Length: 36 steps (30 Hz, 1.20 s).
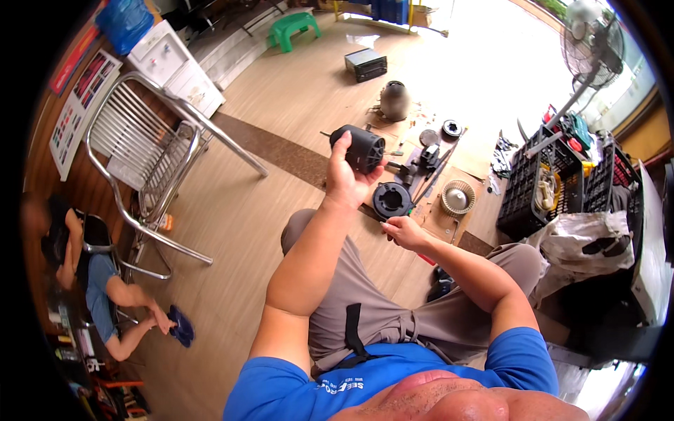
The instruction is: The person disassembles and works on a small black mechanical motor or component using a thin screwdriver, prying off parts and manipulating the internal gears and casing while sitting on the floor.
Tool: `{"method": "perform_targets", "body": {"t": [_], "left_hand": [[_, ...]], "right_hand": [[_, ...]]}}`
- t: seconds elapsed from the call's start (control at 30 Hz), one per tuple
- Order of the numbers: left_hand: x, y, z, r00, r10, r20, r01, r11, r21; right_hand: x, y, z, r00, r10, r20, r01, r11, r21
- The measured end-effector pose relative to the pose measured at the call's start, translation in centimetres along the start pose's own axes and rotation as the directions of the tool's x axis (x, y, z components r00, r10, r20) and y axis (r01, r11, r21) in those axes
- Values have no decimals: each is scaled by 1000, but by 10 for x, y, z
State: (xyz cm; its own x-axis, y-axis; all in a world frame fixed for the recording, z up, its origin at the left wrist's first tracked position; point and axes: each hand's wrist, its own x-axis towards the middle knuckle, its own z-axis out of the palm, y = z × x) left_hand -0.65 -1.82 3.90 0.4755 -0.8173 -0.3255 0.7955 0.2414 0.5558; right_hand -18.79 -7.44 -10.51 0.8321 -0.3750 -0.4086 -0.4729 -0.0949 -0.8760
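My left hand [342, 175] is wrapped round a black cylindrical motor [356, 147], raised above the floor and tilted. A thin shaft sticks out of its left end, and its right end has an openwork face. Lower and to the right, my right hand [405, 231] is closed in a pinch beside the near edge of a round black ring-shaped housing [380, 203]. What its fingers hold is too small to make out. A pale finned blower wheel [458, 197] lies to the right of the housing, on a cardboard sheet [437, 223].
Loose parts and a black ring [452, 129] lie beyond my hands. Farther off are a rounded metal part [394, 102] and a metal box [366, 64]. Black crates [519, 189] and a fan [593, 52] stand right. A metal chair [144, 147] and a seated person [105, 281] are left.
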Motion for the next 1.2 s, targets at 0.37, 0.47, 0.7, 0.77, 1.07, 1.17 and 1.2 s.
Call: {"method": "perform_targets", "body": {"t": [0.37,0.47,0.7,0.77,1.07,1.17,1.2], "left_hand": [[7,3,-15,995,89,-55,-91,995,-37],[16,-5,-18,999,34,-3,-34,992,-122],[-7,-2,-13,981,119,-153,-121,993,1],[-9,-2,-15,977,121,-174,-119,993,21],[-20,-4,-25,962,179,-206,-159,981,108],[-13,-4,-24,975,160,-156,-149,986,79],[-6,-5,-18,982,108,-154,-100,993,60]], "right_hand": [[-5,6,-5,999,-15,-31,16,1000,19],[-3,16,-4,1000,3,-30,-2,999,39],[3,-5,4,995,37,91,-53,980,190],[8,-15,5,996,-9,90,-5,988,155],[33,-38,2,988,-51,146,13,967,253],[35,-43,-8,995,-59,86,36,968,250],[34,-42,-17,997,-72,41,60,968,243]]}}
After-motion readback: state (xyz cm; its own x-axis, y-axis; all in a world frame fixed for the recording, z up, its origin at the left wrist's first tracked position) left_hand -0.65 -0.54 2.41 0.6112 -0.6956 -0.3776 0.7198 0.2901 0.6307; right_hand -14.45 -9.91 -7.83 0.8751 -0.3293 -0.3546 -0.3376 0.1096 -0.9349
